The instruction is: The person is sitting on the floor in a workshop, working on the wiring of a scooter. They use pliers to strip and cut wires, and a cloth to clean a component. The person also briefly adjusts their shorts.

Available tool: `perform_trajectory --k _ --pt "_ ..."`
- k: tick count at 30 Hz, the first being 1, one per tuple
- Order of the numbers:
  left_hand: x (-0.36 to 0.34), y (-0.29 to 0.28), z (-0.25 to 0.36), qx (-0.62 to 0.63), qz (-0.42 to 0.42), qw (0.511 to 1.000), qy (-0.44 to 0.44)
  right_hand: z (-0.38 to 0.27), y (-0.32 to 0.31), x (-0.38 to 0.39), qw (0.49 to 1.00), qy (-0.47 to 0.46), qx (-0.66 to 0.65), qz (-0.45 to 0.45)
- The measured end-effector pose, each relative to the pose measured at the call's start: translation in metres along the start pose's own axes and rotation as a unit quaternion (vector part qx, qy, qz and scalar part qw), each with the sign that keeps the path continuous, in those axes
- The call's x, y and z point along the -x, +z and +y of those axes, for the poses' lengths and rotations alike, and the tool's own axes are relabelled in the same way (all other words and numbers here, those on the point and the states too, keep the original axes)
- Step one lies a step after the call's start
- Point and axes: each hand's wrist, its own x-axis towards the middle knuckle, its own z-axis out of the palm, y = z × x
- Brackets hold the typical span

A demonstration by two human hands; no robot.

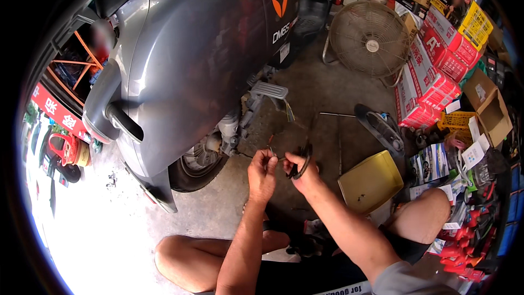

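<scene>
My left hand (263, 173) pinches a small, thin piece with a reddish tip, too small to name. My right hand (300, 170), just beside it, grips a dark curved object (302, 163), probably a hand tool, and their fingertips nearly meet. Beyond my hands, the grey scooter (199, 49) shows its rear wheel (194, 177) and a metal footpeg (270, 90). A few thin coloured wires (289, 110) hang below the footpeg.
A yellowish tray (364, 177), dark scooter part (376, 125) and long metal bar (339, 149) lie at my right. A round fan (349, 43), red-white cartons (426, 98), yellow crate (456, 120) and assorted packages stand further right. My bent knees flank the work spot.
</scene>
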Motion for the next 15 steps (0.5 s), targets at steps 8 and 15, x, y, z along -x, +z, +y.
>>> perform_trajectory --k 8,15 --pt "0.009 0.016 -0.001 -0.075 -0.008 0.997 0.015 0.006 -0.031 0.026 0.994 -0.050 0.076 0.056" --pt "0.001 0.024 -0.005 -0.081 0.000 0.997 -0.005 -0.048 -0.055 0.048 0.672 -0.124 0.729 0.036"
